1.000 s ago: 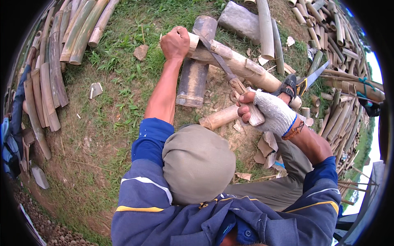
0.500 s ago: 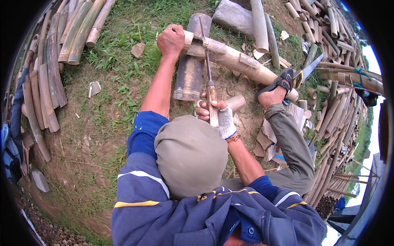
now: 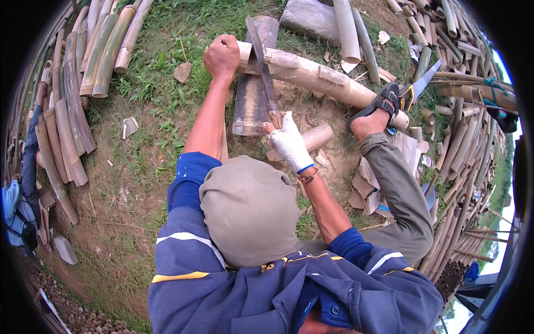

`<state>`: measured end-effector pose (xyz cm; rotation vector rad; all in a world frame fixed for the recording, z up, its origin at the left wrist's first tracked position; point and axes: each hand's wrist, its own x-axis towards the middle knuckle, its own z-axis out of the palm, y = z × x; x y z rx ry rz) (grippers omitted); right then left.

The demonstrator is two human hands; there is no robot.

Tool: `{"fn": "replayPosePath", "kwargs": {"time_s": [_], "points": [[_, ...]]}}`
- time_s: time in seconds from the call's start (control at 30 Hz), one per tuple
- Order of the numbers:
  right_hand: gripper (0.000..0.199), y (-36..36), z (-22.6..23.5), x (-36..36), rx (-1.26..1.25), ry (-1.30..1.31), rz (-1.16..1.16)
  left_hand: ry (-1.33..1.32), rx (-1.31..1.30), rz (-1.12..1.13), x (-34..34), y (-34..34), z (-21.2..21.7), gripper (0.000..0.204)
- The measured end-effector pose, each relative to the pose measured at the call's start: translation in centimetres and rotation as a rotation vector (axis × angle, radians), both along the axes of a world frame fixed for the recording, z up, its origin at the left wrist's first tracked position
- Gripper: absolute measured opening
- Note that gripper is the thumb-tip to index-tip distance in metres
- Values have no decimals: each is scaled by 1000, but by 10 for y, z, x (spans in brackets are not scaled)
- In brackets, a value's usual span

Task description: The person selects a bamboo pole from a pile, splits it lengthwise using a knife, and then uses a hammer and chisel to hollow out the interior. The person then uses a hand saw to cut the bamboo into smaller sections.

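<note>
You have soft, even daylight with only faint shadows on the ground (image 3: 133, 183), though the sky (image 3: 497, 253) glares white at right and the bamboo stack (image 3: 459, 145) bends along the dark fisheye rim.

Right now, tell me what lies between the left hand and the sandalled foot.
In the head view, a bamboo pole runs from the left hand to the foot, and a knife blade crosses over it near the hand.
</note>
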<state>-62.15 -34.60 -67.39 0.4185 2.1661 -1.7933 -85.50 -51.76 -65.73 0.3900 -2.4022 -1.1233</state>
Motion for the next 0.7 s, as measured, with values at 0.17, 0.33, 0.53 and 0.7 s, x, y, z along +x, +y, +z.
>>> {"fn": "replayPosePath", "kwargs": {"time_s": [0.17, 0.33, 0.53, 0.7], "points": [[59, 10, -2, -1, 613, 427, 1, 12, -8, -13, -1, -1, -3, 48], [57, 28, 13, -21, 701, 411, 46, 38, -16, -41, -3, -4, -8, 51], [57, 83, -9, 6, 362, 125, -4, 14, 6, -64, -1, 1, 3, 53], [49, 15, 56, 13, -370, -250, -251, -8, 5, -52, 3, -3, 4, 53]]}}
